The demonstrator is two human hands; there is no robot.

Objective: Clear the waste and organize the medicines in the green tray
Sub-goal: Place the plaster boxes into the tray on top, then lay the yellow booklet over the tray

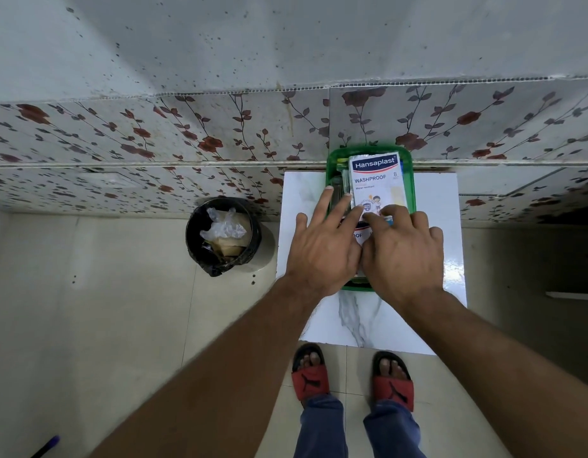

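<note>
A green tray [334,161] stands on a small white marble-patterned table [368,322] against the wall. A white Hansaplast plaster packet [375,180] lies in the tray's far half. A second packet [358,235] shows only a sliver between my hands. My left hand [322,252] is spread flat over the tray's left side, its fingertips touching the packet's near left corner and the clear-wrapped items beside it. My right hand [405,256] curls over the tray's near half, thumb and fingertips closed on the packet's near edge. The rest of the tray's contents are hidden.
A black bin [194,238] stands on the floor left of the table, holding a clear plastic glove [224,226] and brown waste. My feet in red slippers [310,380] are just in front of the table. A blue pen [48,446] lies on the floor at bottom left.
</note>
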